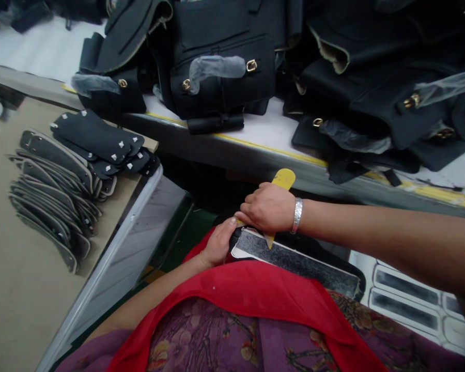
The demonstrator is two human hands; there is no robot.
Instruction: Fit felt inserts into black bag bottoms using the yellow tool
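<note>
My right hand (pixel 269 207), with a silvery band at the wrist, is closed around a flat yellow scraper-like tool (pixel 284 179). The tool's rounded end sticks out above the fist, and a pointed yellow part shows below, over a dark grey strip. That strip lies on a black bag piece (pixel 349 279) on my lap, with a white edge along part of it. My left hand (pixel 219 243) grips the left end of the bag piece, its thumb close to my right fingers. The fingers under the piece are hidden.
Black leather bags (pixel 220 82) with gold buckles and plastic-wrapped parts lie along the bench (pixel 267 150) ahead. On the table (pixel 8 289) to the left sits a stack of black curved pieces (pixel 54 201). White-framed dark strips (pixel 406 305) lie at lower right.
</note>
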